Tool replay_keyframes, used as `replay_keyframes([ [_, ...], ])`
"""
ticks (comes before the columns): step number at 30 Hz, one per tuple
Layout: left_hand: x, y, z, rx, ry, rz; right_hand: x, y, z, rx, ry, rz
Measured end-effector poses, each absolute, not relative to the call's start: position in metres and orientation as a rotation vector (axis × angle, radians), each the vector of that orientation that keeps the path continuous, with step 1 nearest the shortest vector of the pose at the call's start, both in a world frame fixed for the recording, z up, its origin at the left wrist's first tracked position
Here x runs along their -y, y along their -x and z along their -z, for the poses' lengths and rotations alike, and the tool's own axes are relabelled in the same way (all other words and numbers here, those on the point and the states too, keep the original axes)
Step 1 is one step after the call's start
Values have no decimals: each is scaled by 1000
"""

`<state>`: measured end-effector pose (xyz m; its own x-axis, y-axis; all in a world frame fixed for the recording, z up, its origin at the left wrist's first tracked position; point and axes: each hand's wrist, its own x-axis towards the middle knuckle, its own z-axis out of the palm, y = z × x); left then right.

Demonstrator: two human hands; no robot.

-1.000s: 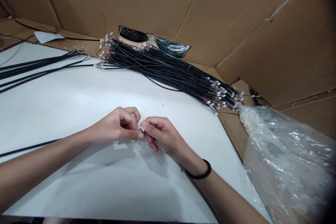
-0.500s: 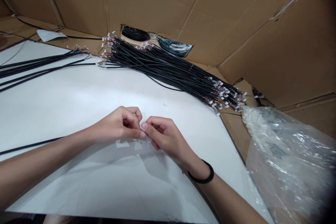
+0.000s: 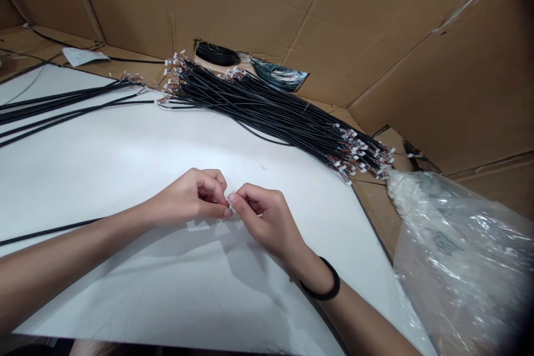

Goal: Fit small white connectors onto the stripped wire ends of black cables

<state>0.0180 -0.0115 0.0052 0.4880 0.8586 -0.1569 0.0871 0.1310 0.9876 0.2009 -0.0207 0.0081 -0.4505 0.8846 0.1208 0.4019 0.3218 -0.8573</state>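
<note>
Over the white tabletop (image 3: 137,289) my two hands meet, fingertips nearly touching. My left hand (image 3: 194,197) is closed in a pinch on what looks like the wire end of a black cable (image 3: 54,230); that cable runs in from the left and passes out of sight behind my forearm. Thumb and forefinger of my right hand (image 3: 267,217) pinch at a small white connector (image 3: 230,207) right at the left fingertips. Most of the connector and the wires is covered by the fingers, so I cannot tell whether they are joined.
Behind my hands lies a thick bundle of black cables (image 3: 250,103) with white connectors on both ends. More black cables (image 3: 62,97) with bare wire ends lie at left. A clear plastic bag (image 3: 459,250) stands at right. Cardboard walls (image 3: 250,0) enclose the back.
My right hand has shifted slightly, its lower fingers now tucked out of sight. The left keeps its pinch. The whole view has moved a little.
</note>
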Motion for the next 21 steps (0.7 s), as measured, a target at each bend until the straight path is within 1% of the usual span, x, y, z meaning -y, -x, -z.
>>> replay_keyframes([
  [5, 12, -17, -4, -872, -1329, -703, 25, -201, -4, 2189, 1032, -696],
  [9, 11, -17, -5, -870, -1335, -693, 26, -199, -1, 2250, 1022, -589],
  [13, 11, -18, -5, -900, -1310, -687, 25, -199, 0, 2237, 1003, -606],
  [21, 10, -20, -8, -951, -1274, -695, 19, -200, -3, 2156, 987, -824],
])
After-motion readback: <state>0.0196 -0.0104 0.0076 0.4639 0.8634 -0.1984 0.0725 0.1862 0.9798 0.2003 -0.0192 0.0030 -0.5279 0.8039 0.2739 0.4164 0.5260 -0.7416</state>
